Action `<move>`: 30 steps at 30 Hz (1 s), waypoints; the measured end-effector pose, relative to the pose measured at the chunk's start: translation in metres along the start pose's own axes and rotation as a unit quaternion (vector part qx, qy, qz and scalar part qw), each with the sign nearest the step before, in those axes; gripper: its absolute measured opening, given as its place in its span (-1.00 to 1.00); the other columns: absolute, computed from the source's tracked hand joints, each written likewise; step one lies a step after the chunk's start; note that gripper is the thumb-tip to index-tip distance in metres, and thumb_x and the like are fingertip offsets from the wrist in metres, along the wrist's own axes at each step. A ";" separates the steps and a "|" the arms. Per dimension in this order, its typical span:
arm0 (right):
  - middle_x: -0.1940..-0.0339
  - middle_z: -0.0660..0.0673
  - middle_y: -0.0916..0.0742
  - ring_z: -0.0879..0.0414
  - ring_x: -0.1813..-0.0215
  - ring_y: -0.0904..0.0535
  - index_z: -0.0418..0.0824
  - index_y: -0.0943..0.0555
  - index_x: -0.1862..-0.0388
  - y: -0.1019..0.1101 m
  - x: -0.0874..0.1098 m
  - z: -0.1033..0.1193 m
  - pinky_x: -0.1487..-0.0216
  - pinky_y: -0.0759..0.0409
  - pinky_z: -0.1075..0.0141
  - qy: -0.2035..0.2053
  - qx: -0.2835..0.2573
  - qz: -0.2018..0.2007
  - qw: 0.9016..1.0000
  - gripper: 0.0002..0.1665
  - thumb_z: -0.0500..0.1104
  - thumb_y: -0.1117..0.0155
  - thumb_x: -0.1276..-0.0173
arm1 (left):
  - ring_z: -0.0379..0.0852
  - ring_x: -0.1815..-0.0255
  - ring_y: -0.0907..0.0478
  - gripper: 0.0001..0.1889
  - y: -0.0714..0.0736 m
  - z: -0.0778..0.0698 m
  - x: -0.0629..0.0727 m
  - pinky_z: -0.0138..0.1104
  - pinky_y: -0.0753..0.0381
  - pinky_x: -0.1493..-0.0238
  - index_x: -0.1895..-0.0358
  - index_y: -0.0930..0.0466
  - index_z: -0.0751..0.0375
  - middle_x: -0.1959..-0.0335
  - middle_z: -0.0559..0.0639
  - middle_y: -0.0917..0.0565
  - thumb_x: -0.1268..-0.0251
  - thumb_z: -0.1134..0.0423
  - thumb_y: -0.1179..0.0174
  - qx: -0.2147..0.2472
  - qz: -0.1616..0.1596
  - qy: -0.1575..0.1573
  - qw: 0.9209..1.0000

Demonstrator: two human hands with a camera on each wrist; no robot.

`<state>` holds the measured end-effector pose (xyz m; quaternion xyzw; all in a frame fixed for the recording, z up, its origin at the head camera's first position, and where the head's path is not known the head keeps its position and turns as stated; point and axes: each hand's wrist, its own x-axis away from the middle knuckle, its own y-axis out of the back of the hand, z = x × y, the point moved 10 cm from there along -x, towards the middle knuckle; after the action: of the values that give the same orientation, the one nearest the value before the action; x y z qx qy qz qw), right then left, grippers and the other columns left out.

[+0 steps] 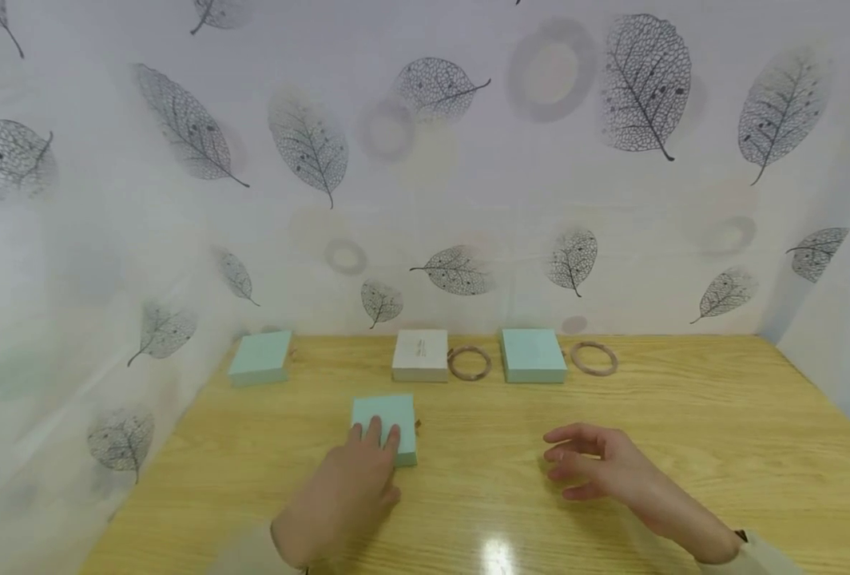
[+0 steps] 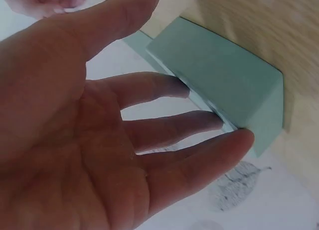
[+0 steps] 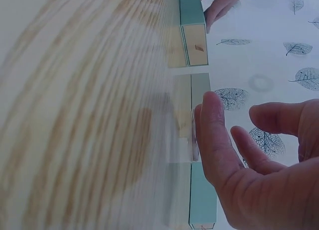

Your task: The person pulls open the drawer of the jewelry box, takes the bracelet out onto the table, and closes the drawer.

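A mint-green drawer-style box [image 1: 392,406] lies on the wooden table in front of me, a small brown pull tab [image 1: 418,424] showing on its right side. My left hand [image 1: 346,483] rests on it, several extended fingers touching its top. In the left wrist view, the fingertips lie along an upper edge of the mint box [image 2: 219,65] while the thumb is apart from it. My right hand [image 1: 608,471] hovers over the table's right half, holding nothing. Its fingers are loosely bent and spread in the right wrist view.
Along the back stand a mint box [image 1: 261,357] at the left, a white box [image 1: 421,355] and another mint box [image 1: 533,355]. Brown bangles lie beside the last two: one bangle [image 1: 470,376] centrally, another bangle [image 1: 593,371] farther right. Leaf-printed sheeting [image 1: 461,192] encloses the table.
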<state>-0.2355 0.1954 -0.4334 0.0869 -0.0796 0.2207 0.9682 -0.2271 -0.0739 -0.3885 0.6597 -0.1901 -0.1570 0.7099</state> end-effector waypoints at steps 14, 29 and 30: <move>-0.09 -0.26 -0.72 0.01 -0.02 -0.72 -0.54 -0.39 -0.34 -0.008 -0.004 -0.005 0.06 -0.79 0.09 -0.014 -0.006 0.003 1.000 -0.41 -0.16 -0.24 -0.52 | 0.02 0.02 -0.58 -0.49 0.006 -0.060 0.002 -0.37 -0.70 0.39 -0.36 -0.58 -0.04 -0.12 0.06 -0.64 -0.37 -0.01 -0.33 -0.047 -0.041 -0.086 0.994; 0.09 -0.22 -0.73 0.00 0.10 -0.75 -0.51 -0.42 -0.30 -0.050 -0.018 -0.002 0.13 -0.81 0.10 -0.024 -0.024 0.037 0.999 -0.46 -0.23 -0.28 -0.48 | 0.03 -0.49 -0.38 -0.32 -0.006 -0.053 -0.028 -0.16 -0.57 -0.36 -0.38 -0.50 -0.18 -0.56 0.03 -0.35 -0.17 -0.17 -0.45 0.166 0.052 -0.174 0.969; 0.09 -0.23 -0.73 -0.01 0.10 -0.75 -0.52 -0.41 -0.30 -0.052 -0.019 -0.001 0.13 -0.81 0.10 -0.025 -0.025 0.040 0.999 -0.46 -0.24 -0.27 -0.48 | 0.02 -0.49 -0.38 -0.32 -0.007 -0.051 -0.030 -0.17 -0.56 -0.37 -0.37 -0.50 -0.17 -0.55 0.03 -0.36 -0.17 -0.17 -0.46 0.189 0.057 -0.174 0.965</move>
<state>-0.2289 0.1418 -0.4454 0.0655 -0.1130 0.2547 0.9582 -0.2292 -0.0153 -0.4007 0.7322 -0.3742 -0.1901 0.5364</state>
